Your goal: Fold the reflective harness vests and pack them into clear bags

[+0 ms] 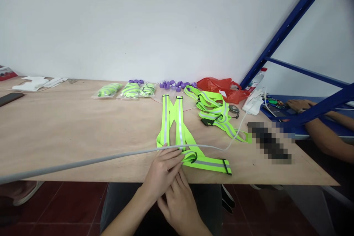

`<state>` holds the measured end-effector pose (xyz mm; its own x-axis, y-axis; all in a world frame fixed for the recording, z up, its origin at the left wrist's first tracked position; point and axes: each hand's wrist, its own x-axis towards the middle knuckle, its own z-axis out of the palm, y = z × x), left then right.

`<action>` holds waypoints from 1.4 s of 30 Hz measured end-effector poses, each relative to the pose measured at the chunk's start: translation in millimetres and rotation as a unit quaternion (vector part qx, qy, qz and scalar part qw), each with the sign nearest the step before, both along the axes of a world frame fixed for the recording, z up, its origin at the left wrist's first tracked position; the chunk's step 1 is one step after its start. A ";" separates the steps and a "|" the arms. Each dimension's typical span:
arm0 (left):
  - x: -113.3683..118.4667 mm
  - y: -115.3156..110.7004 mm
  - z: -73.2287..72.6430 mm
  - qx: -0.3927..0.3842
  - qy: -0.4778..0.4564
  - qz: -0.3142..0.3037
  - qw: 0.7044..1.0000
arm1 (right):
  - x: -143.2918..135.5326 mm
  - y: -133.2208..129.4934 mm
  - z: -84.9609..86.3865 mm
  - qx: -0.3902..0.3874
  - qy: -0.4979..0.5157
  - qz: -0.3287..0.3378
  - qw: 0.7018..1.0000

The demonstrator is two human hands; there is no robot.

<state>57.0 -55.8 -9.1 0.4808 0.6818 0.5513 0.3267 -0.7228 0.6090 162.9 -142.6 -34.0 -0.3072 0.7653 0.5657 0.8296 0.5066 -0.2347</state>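
Note:
A reflective yellow-green strap harness (180,125) lies on the wooden table, its two upright straps pointing to the wall and a wide band stretching right to a black buckle. My left hand (162,171) rests on the lower left part of the harness, fingers together and pointing right, at a folded strap end with a black clip. Just below it, my right hand (179,199) reaches up at the table's front edge, its fingertips close under my left hand. What the fingertips of either hand hold is hidden. A grey cable (110,156) passes over the harness.
Loose green straps (214,108), a red plastic bag (221,85) and purple pieces (177,84) lie behind and right. Bagged straps (131,90) lie at the back. A power strip (253,101), bottle (257,79) and blue frame (287,18) stand right, near another person's arm (323,138).

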 end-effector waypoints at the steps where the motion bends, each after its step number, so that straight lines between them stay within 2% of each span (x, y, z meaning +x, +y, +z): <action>1: 0.3 1.2 -0.8 0.002 0.012 0.002 1.000 | 3.3 -0.6 4.5 -0.002 0.020 0.020 1.000; 4: -0.3 2.1 -0.7 0.009 0.061 0.004 0.998 | 18.5 -4.6 19.9 0.022 0.079 0.082 0.993; 6: -1.4 0.8 1.3 0.017 0.097 -0.004 0.995 | 33.1 -7.6 28.9 0.055 0.099 0.089 0.990; 9: -3.5 -1.4 6.0 0.026 0.142 -0.027 0.989 | 58.7 -6.8 37.7 0.101 0.087 0.027 0.991; 12: -6.2 -1.5 10.4 0.020 0.171 -0.043 0.984 | 82.2 2.9 40.8 0.116 0.027 -0.047 0.992; 16: -10.7 0.5 12.6 0.011 0.167 -0.056 0.984 | 102.2 16.4 35.5 0.082 -0.070 -0.050 0.993; 22: -14.0 0.5 12.7 0.014 0.159 -0.042 0.986 | 108.0 18.8 21.0 0.044 -0.091 -0.052 0.994; 28: -21.2 -6.7 18.5 0.052 0.068 0.031 0.996 | 109.3 26.1 26.1 -0.041 -0.082 -0.056 0.994; 34: -33.2 -14.1 17.2 0.051 0.109 -0.015 0.993 | 120.1 37.8 35.1 -0.122 -0.063 -0.023 0.990; 39: -46.2 -17.4 11.3 0.041 0.157 -0.064 0.985 | 123.5 38.5 36.9 -0.128 -0.043 -0.012 0.991; 42: -49.4 -16.8 16.4 0.034 0.166 -0.078 0.983 | 123.3 37.6 36.2 -0.119 -0.053 -0.005 0.991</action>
<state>7.6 -72.6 7.3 0.7372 0.5533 0.3878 0.3815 -0.8145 0.4371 286.2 -105.0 2.3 -0.3469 0.8766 0.3337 0.8604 0.4390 -0.2587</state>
